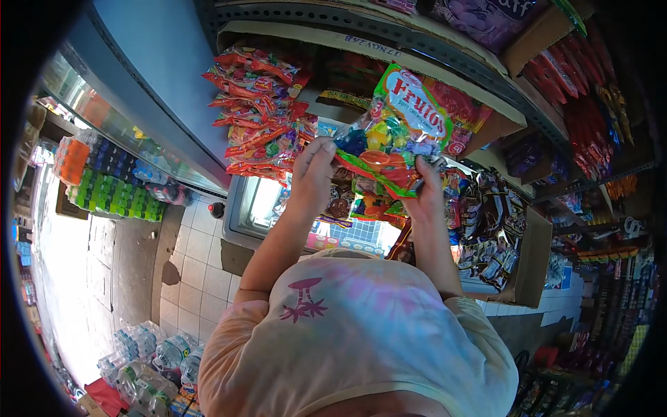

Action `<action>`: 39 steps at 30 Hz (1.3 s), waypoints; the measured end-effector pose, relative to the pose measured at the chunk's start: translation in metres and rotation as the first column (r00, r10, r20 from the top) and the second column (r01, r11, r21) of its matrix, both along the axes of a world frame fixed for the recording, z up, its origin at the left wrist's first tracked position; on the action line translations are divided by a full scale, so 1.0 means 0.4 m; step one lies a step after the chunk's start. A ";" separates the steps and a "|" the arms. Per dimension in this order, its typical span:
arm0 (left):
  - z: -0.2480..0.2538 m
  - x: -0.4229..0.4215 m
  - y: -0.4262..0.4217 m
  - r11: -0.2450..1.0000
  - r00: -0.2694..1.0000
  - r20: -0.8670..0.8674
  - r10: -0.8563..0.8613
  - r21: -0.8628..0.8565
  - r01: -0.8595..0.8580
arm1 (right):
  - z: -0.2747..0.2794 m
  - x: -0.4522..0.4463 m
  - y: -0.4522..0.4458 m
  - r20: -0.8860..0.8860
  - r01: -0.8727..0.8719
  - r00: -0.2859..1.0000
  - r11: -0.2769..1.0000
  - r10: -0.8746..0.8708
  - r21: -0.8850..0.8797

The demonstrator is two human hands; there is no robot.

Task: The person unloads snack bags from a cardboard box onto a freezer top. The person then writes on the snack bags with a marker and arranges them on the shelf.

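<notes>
Between my two hands is a bag of Frutos soft candy [396, 132], green-edged with a clear front that shows colourful wrapped sweets. My left hand [314, 174] grips its left side, fingers closed on the edge. At the lower right corner my right hand [427, 191] holds the bag with the thumb on top; its other fingers are hidden beneath. Left of the bag lies a stack of red candy bags [260, 111] on the shelf. More candy bags [379, 198] lie below the held one, partly covered by it.
A cardboard box of dark-wrapped snacks [531, 257] stands to the right. Shelves with red packets [583, 104] rise at the far right. Bottled drinks in green packs [125, 191] are stacked on the left, and water bottles [174, 351] stand on the floor at lower left.
</notes>
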State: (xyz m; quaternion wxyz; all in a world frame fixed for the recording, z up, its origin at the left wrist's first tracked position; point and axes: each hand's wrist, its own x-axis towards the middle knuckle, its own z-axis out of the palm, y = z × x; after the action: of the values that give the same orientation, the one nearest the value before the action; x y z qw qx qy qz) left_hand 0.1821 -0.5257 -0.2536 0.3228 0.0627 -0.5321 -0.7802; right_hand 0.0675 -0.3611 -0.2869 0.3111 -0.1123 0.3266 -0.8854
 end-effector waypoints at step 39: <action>-0.136 0.082 -0.060 0.741 0.995 0.097 -0.009 -0.667 0.071 | 0.107 0.035 0.056 -0.439 0.246 0.892 0.931 -0.108 0.271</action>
State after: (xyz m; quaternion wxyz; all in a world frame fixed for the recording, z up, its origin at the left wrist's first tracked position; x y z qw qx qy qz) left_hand 0.2148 -0.5498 -0.3078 0.2834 -0.0347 -0.7915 -0.5404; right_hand 0.0815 -0.3387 -0.2443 0.1651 -0.2162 0.5334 -0.8009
